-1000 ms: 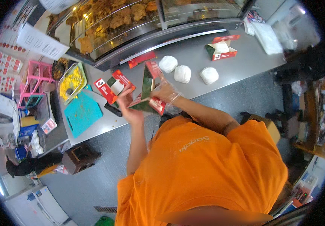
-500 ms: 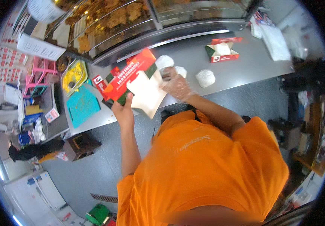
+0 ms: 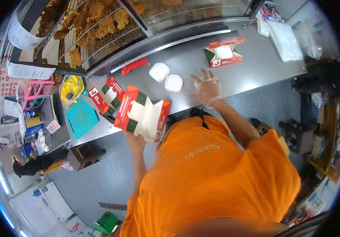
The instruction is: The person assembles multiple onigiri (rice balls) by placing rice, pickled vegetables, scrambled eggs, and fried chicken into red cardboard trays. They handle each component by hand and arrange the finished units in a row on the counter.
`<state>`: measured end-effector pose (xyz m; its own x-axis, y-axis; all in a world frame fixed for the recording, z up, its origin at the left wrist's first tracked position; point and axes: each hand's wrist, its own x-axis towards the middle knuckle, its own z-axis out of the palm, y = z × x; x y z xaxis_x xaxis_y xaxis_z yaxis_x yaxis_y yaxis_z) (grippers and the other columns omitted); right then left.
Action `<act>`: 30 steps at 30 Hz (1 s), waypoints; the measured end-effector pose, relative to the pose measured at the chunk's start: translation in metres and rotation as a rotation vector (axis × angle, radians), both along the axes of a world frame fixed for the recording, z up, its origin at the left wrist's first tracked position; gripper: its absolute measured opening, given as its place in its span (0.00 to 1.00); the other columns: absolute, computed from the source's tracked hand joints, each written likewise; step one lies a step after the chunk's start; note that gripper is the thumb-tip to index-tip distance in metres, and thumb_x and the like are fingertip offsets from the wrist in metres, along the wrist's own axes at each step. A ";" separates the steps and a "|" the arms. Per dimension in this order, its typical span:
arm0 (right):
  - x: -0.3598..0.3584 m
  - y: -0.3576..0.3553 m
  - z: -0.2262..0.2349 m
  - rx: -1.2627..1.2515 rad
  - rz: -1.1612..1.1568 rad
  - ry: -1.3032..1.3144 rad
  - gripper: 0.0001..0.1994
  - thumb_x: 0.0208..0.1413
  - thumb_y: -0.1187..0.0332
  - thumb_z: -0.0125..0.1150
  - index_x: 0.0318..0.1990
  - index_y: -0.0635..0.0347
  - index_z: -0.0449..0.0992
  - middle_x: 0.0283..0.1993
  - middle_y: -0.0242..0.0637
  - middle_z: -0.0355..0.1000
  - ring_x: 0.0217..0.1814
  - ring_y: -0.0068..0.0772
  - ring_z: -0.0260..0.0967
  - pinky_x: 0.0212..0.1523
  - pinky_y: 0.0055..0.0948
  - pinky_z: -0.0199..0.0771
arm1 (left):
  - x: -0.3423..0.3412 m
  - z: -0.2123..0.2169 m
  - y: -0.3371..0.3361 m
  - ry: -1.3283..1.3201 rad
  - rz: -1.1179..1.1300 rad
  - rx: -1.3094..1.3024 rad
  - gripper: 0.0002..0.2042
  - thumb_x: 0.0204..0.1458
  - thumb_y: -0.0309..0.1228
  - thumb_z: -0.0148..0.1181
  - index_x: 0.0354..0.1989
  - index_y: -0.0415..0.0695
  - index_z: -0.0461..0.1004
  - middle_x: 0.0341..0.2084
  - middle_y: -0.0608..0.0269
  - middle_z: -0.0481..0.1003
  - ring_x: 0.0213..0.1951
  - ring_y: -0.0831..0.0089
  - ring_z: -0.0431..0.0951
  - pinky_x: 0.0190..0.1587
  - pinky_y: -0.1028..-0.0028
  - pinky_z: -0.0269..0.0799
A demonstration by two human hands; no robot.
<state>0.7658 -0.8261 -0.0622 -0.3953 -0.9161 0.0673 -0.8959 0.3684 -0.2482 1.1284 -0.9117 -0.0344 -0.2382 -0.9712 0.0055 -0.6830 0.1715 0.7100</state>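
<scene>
My left hand (image 3: 135, 142) grips the lower edge of an open red and green carton (image 3: 142, 114) with a white inside, held tilted above the front edge of the steel counter (image 3: 256, 67). My right hand (image 3: 207, 89), in a clear glove, hovers over the counter with its fingers spread, blurred and holding nothing. Just to its left lie two white wrapped bundles (image 3: 159, 72) (image 3: 174, 83). Whatever is under the right palm is hidden.
Another open red carton (image 3: 223, 55) with a white bundle stands further back. Folded red cartons (image 3: 107, 93), a teal board (image 3: 81, 114) and a yellow food tray (image 3: 70, 87) sit at the left. Behind is a glass case of fried pieces (image 3: 99, 23). A stack of white paper (image 3: 284, 35) lies at the right.
My right hand let go of the carton and swung right over the counter. The carton, now open, stays in my left hand alone, lower and further left.
</scene>
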 end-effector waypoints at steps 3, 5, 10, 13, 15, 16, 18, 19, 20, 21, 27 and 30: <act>-0.030 0.006 -0.017 0.224 -0.016 -0.096 0.34 0.45 0.43 0.64 0.62 0.40 0.68 0.61 0.49 0.66 0.59 0.52 0.67 0.59 0.46 0.68 | -0.045 0.019 -0.014 -0.104 -0.069 0.015 0.25 0.43 0.17 0.52 0.54 0.31 0.63 0.45 0.36 0.73 0.50 0.41 0.73 0.54 0.52 0.66; -0.048 0.012 -0.011 0.342 -0.018 -0.249 0.35 0.43 0.45 0.66 0.61 0.43 0.69 0.60 0.49 0.67 0.58 0.51 0.68 0.60 0.47 0.68 | -0.092 0.028 -0.021 -0.195 -0.186 -0.085 0.17 0.45 0.20 0.54 0.46 0.30 0.68 0.34 0.37 0.75 0.40 0.40 0.76 0.42 0.49 0.70; -0.103 0.109 0.083 -0.070 -0.027 -1.815 0.29 0.40 0.73 0.67 0.56 0.60 0.70 0.49 0.41 0.73 0.52 0.35 0.72 0.50 0.28 0.72 | -0.238 -0.003 -0.011 -0.116 -0.483 0.217 0.41 0.41 0.16 0.55 0.68 0.33 0.47 0.43 0.34 0.75 0.43 0.40 0.77 0.47 0.50 0.74; -0.103 0.103 0.086 0.029 -0.028 -1.263 0.27 0.42 0.67 0.68 0.53 0.61 0.70 0.49 0.43 0.74 0.52 0.37 0.72 0.53 0.31 0.71 | -0.299 -0.034 0.006 -0.053 -0.767 0.159 0.39 0.45 0.18 0.56 0.69 0.35 0.48 0.46 0.34 0.73 0.48 0.40 0.75 0.50 0.51 0.73; -0.092 0.068 0.048 0.078 -0.007 -0.573 0.30 0.44 0.60 0.68 0.54 0.64 0.70 0.54 0.48 0.72 0.60 0.44 0.68 0.61 0.39 0.65 | -0.324 -0.047 0.007 -0.041 -0.792 0.059 0.36 0.47 0.25 0.60 0.66 0.36 0.52 0.43 0.36 0.74 0.47 0.40 0.75 0.50 0.51 0.72; -0.084 0.053 0.026 0.138 -0.076 -0.456 0.32 0.43 0.59 0.70 0.56 0.65 0.69 0.57 0.49 0.70 0.63 0.45 0.65 0.64 0.40 0.62 | -0.331 -0.048 0.009 -0.064 -0.793 0.153 0.35 0.47 0.27 0.60 0.65 0.36 0.53 0.43 0.36 0.75 0.47 0.40 0.75 0.50 0.51 0.72; -0.080 0.038 -0.008 0.166 -0.133 -0.273 0.34 0.43 0.58 0.71 0.58 0.66 0.68 0.60 0.51 0.68 0.67 0.48 0.61 0.68 0.42 0.58 | -0.321 -0.039 -0.006 0.071 -0.786 0.163 0.31 0.48 0.32 0.62 0.61 0.38 0.60 0.41 0.39 0.77 0.46 0.42 0.76 0.50 0.50 0.71; -0.080 0.036 -0.017 0.143 -0.132 -0.203 0.34 0.43 0.58 0.71 0.58 0.66 0.68 0.60 0.51 0.68 0.67 0.49 0.61 0.68 0.42 0.57 | -0.311 -0.031 -0.018 -0.014 -0.664 0.155 0.29 0.48 0.33 0.62 0.59 0.39 0.62 0.41 0.41 0.77 0.46 0.43 0.77 0.50 0.50 0.71; -0.080 0.037 -0.022 0.184 -0.178 -0.125 0.34 0.44 0.58 0.71 0.58 0.65 0.68 0.60 0.52 0.67 0.67 0.50 0.60 0.68 0.42 0.57 | -0.290 -0.022 -0.040 -0.086 -0.584 0.145 0.28 0.48 0.34 0.63 0.58 0.40 0.65 0.42 0.43 0.77 0.46 0.44 0.77 0.50 0.51 0.71; -0.079 0.041 -0.021 0.036 -0.133 -0.065 0.32 0.45 0.57 0.69 0.57 0.65 0.69 0.59 0.51 0.69 0.66 0.50 0.62 0.67 0.42 0.59 | -0.260 -0.013 -0.067 -0.185 -0.424 -0.013 0.27 0.50 0.43 0.62 0.58 0.46 0.69 0.48 0.51 0.77 0.53 0.50 0.75 0.55 0.56 0.69; -0.005 0.021 0.029 0.128 -0.017 -0.150 0.26 0.53 0.57 0.63 0.57 0.60 0.71 0.55 0.50 0.71 0.57 0.49 0.68 0.63 0.46 0.63 | -0.053 0.013 -0.233 -0.811 0.338 -0.349 0.28 0.50 0.37 0.60 0.61 0.47 0.65 0.67 0.45 0.54 0.70 0.45 0.48 0.61 0.34 0.51; 0.048 -0.037 0.038 0.029 0.147 -0.272 0.33 0.49 0.52 0.64 0.62 0.55 0.65 0.59 0.50 0.66 0.59 0.53 0.65 0.59 0.50 0.66 | -0.014 0.001 -0.292 -1.092 0.089 -0.143 0.32 0.51 0.40 0.60 0.66 0.47 0.61 0.71 0.48 0.48 0.72 0.43 0.42 0.64 0.32 0.44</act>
